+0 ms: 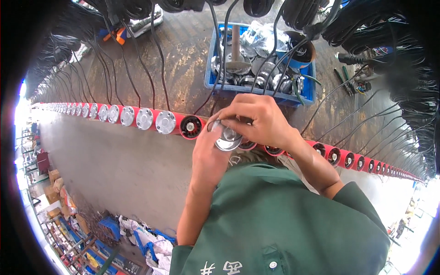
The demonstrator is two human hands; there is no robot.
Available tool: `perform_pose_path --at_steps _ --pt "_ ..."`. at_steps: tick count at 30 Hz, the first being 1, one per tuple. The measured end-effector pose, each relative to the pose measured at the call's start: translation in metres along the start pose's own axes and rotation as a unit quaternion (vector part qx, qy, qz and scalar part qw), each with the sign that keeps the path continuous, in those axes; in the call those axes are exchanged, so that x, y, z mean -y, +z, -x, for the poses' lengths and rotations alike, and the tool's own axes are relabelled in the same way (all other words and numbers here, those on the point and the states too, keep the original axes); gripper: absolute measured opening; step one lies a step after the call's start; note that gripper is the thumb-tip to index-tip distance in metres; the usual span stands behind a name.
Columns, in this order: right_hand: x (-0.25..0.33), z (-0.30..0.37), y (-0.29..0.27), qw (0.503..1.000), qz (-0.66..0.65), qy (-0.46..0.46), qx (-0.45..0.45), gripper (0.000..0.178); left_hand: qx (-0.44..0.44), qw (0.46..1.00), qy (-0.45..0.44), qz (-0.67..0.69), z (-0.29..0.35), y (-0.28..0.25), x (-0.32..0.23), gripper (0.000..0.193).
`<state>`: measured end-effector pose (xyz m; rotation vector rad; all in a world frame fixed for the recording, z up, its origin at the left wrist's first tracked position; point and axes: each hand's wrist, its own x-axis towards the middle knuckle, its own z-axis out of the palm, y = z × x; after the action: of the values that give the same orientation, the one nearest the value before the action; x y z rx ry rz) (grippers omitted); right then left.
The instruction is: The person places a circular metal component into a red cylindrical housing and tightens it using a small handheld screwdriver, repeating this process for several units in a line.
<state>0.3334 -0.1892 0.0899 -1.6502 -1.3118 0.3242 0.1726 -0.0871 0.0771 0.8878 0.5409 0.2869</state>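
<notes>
My left hand (208,153) is closed on the edge of a round silver metal cap (228,143). From above, my right hand (263,120) pinches the same cap with bent fingers, which hide its far edge. The cap is over a row of red round housings along the bench edge. Just left of my hands is an uncovered red housing (191,127) with a dark finned inside. Beyond it, several housings wear silver caps, such as this capped one (165,122). To the right, open housings (334,156) show dark insides with pale centres.
A blue crate (275,97) of metal discs and caps stands behind my hands. Black cables (161,68) run from the housings to coils (302,13) at the back. Green-handled pliers (344,75) lie right; an orange-and-blue tool (120,35) lies far left.
</notes>
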Motion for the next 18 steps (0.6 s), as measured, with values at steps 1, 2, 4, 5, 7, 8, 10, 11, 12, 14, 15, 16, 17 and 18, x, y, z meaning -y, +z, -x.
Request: perform_pose_path --at_steps 1,2,4,5,7,8,10,11,12,14,15,16,17,18 --pt "0.000 -0.001 -0.001 1.000 -0.008 -0.002 0.004 0.017 -0.035 0.997 0.003 -0.066 -0.002 0.001 -0.001 0.050" --pt "0.001 -0.002 -0.001 1.000 -0.015 -0.004 0.004 0.016 -0.019 0.999 0.003 -0.044 -0.003 0.003 -0.001 0.057" --pt "0.001 -0.003 -0.003 1.000 -0.005 0.005 -0.002 0.015 0.031 0.988 -0.049 0.142 -0.005 0.005 -0.004 0.071" --pt "0.000 -0.004 -0.004 1.000 0.008 0.014 -0.004 0.015 0.027 0.991 -0.046 0.123 -0.006 0.006 -0.005 0.080" --pt "-0.004 -0.004 -0.008 0.999 0.007 0.021 -0.025 0.015 0.034 0.994 -0.034 0.098 -0.006 0.006 -0.008 0.084" --pt "-0.007 -0.004 -0.009 0.999 -0.005 0.027 -0.043 0.015 0.043 0.995 -0.020 0.089 -0.006 0.006 -0.009 0.085" --pt "-0.014 0.000 -0.011 0.997 -0.013 0.062 -0.046 0.017 0.043 0.997 -0.013 0.057 -0.007 0.006 -0.009 0.082" --pt "-0.017 0.004 -0.010 0.995 -0.029 0.076 -0.051 0.019 0.035 0.997 -0.009 0.070 -0.008 0.005 -0.009 0.082" --pt "-0.019 0.009 -0.007 0.993 -0.048 0.096 -0.056 0.019 0.049 0.993 0.010 0.106 -0.009 0.005 -0.008 0.083" --pt "-0.018 0.023 0.007 0.974 -0.119 0.173 -0.089 0.018 0.045 0.981 0.034 0.188 -0.014 0.003 -0.005 0.084" --pt "-0.017 0.029 0.015 0.967 -0.126 0.191 -0.110 0.018 0.033 0.979 0.034 0.200 -0.018 0.002 -0.002 0.085" --pt "-0.016 0.035 0.023 0.950 -0.147 0.252 -0.110 0.019 0.043 0.970 0.041 0.234 -0.023 0.003 0.002 0.085" --pt "-0.014 0.043 0.029 0.930 -0.240 0.259 -0.105 0.018 0.036 0.971 0.062 0.230 -0.026 0.003 0.006 0.086" --pt "-0.013 0.048 0.035 0.875 -0.335 0.340 -0.073 0.017 0.003 0.969 0.067 0.239 -0.031 0.003 0.008 0.088"
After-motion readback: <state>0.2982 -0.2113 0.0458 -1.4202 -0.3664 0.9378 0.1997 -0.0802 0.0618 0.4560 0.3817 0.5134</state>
